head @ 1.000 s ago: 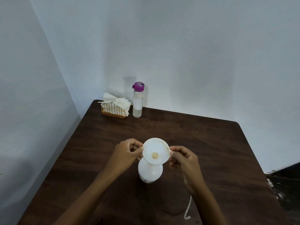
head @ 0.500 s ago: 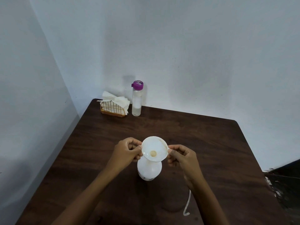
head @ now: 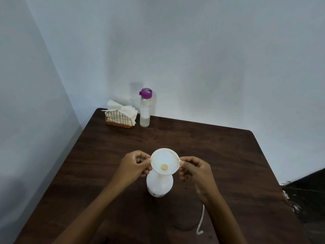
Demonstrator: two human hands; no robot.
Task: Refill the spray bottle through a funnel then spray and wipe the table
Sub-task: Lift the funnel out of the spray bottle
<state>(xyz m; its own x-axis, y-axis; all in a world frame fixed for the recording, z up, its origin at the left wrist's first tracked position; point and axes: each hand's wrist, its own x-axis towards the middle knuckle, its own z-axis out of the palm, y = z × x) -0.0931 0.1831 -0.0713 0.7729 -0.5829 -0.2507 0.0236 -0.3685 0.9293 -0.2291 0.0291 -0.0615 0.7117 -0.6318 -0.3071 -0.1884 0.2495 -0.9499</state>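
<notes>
A white spray bottle (head: 159, 186) without its spray head stands upright in the middle of the dark wooden table (head: 219, 155). A white funnel (head: 165, 162) sits in its neck. My left hand (head: 134, 164) pinches the funnel's left rim. On the opposite side, my right hand (head: 195, 170) pinches the small tab on the right rim. A clear bottle with a purple cap (head: 145, 108), holding clear liquid, stands at the far left corner. Beside it, a gold wire holder of white napkins (head: 121, 115) sits against the wall.
A thin white dip tube (head: 201, 220) lies on the table near my right forearm; what it joins to is hidden. Walls close off the table's far and left sides. Dark clutter (head: 306, 196) lies beyond the right edge.
The hands, funnel and bottle hold the same pose throughout. Only the camera view has shifted slightly.
</notes>
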